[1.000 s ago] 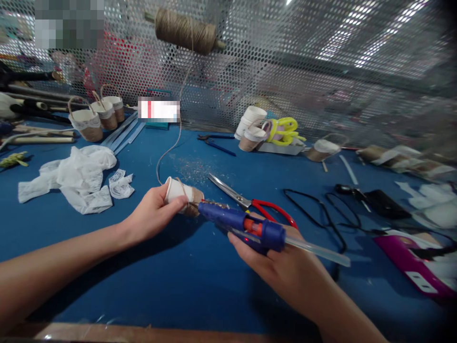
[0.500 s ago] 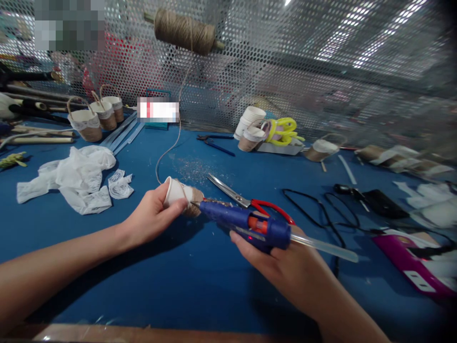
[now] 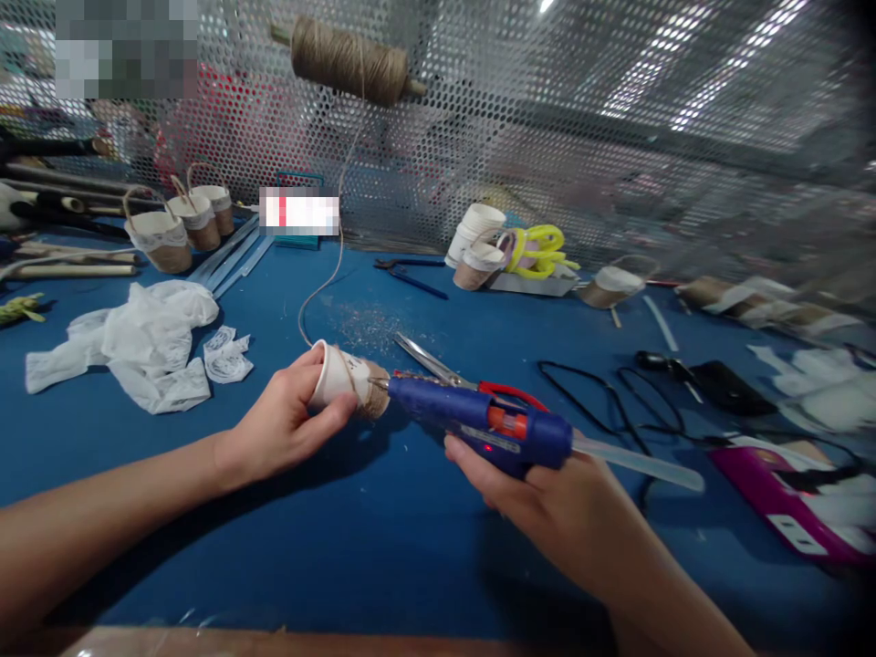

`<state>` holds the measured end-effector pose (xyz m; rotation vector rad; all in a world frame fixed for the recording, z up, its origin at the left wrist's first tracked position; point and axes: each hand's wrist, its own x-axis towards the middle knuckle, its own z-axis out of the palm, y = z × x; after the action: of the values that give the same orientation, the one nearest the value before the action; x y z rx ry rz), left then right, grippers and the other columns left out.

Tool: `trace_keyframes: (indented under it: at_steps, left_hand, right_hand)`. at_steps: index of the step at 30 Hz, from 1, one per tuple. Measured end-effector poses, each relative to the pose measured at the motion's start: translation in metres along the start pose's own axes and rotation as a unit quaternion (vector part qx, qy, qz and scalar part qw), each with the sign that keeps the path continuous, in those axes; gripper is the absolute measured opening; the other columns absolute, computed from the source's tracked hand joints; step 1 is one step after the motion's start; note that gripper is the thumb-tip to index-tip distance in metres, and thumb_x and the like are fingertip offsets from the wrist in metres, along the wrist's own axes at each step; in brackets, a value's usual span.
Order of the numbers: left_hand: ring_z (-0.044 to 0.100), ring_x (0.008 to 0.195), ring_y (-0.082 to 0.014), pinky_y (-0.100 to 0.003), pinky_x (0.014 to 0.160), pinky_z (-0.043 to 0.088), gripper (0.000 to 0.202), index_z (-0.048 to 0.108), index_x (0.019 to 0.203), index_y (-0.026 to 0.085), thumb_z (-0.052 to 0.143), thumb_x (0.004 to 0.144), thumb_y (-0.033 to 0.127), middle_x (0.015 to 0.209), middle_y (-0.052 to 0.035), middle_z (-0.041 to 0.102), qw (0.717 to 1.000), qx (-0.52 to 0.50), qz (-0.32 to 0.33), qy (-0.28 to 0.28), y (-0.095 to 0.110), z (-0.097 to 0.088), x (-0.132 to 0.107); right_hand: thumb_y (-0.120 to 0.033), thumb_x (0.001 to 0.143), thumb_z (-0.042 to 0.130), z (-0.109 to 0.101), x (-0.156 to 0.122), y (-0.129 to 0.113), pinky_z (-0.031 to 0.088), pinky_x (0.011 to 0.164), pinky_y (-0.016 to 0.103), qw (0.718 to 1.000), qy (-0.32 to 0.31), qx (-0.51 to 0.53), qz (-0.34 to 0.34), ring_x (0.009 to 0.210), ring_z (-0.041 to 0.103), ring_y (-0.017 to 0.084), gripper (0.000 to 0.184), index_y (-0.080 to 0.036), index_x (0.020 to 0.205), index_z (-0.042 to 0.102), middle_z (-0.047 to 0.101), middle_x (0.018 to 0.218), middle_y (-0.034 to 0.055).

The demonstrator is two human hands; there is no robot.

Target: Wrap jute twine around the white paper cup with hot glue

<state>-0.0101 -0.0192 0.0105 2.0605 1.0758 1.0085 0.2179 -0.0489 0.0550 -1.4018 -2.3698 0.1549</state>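
Observation:
My left hand (image 3: 284, 424) grips a small white paper cup (image 3: 337, 373) lying on its side, its lower part wrapped in brown twine. A strand of twine runs from the cup up to the spool (image 3: 349, 62) on the mesh wall. My right hand (image 3: 547, 506) holds a blue hot glue gun (image 3: 483, 422) with a clear glue stick sticking out of its back. The gun's nozzle touches the twine-wrapped end of the cup.
Red-handled scissors (image 3: 479, 381) lie just behind the glue gun on the blue table (image 3: 356, 547). Crumpled white lace (image 3: 137, 342) lies at left, finished cup baskets (image 3: 174, 228) at back left, stacked cups (image 3: 475, 242) at back centre, black cables (image 3: 616, 401) and a magenta object (image 3: 794, 511) at right.
The glue gun has shifted slightly up and right, its nozzle staying at the cup's wrapped end. My left hand has turned the cup a little.

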Motion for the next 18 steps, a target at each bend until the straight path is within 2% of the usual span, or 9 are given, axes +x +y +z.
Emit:
trace_keyframes:
  at_steps: [4,9,13,16,18]
  left_hand:
    - [0.054,0.085,-0.0191,-0.035,0.082,0.042,0.019,0.062,0.085,0.011,0.045,0.081,0.018,0.091,-0.0102,0.062,1.000,0.003,0.017,-0.004,0.000,0.000,0.000]
    - [0.051,0.076,-0.0174,-0.030,0.070,0.045,0.016,0.060,0.076,0.011,0.046,0.079,0.015,0.080,-0.0086,0.059,0.999,0.010,0.045,0.009,0.003,0.000,0.000]
    - [0.051,0.077,-0.0162,-0.028,0.071,0.044,0.014,0.058,0.072,0.014,0.045,0.078,0.013,0.074,-0.0051,0.059,0.997,0.019,0.069,0.009,0.004,0.000,0.000]
    - [0.051,0.079,-0.0168,-0.029,0.074,0.044,0.014,0.059,0.076,0.016,0.045,0.078,0.013,0.076,-0.0052,0.061,0.996,0.030,0.085,-0.004,0.005,-0.001,0.000]
    - [0.051,0.079,-0.0173,-0.030,0.076,0.043,0.015,0.059,0.077,0.016,0.045,0.078,0.012,0.076,-0.0052,0.062,0.994,0.037,0.105,-0.013,0.005,-0.001,0.000]
  right_hand:
    - [-0.034,0.084,0.036,0.008,-0.007,0.011,0.045,0.049,0.027,0.999,0.017,-0.011,-0.030,0.050,0.058,0.015,0.036,-0.024,0.070,0.068,0.064,0.055,0.0005]
    - [-0.021,0.082,0.038,0.007,-0.009,0.019,0.043,0.045,0.025,0.995,-0.010,-0.021,-0.098,0.041,0.054,0.013,0.032,-0.031,0.087,0.068,0.061,0.047,-0.0033]
    - [-0.020,0.082,0.038,0.004,-0.007,0.016,0.042,0.044,0.024,0.995,-0.021,-0.028,-0.096,0.040,0.054,0.012,0.032,-0.030,0.086,0.068,0.060,0.047,-0.0034]
    - [-0.022,0.082,0.040,0.005,-0.005,0.014,0.042,0.045,0.024,0.996,0.006,-0.044,-0.080,0.039,0.052,0.012,0.030,-0.030,0.080,0.069,0.058,0.045,-0.0028]
    - [-0.023,0.082,0.040,0.006,-0.004,0.015,0.041,0.043,0.024,0.994,0.018,-0.053,-0.095,0.038,0.050,0.012,0.030,-0.029,0.078,0.070,0.056,0.044,-0.0023]
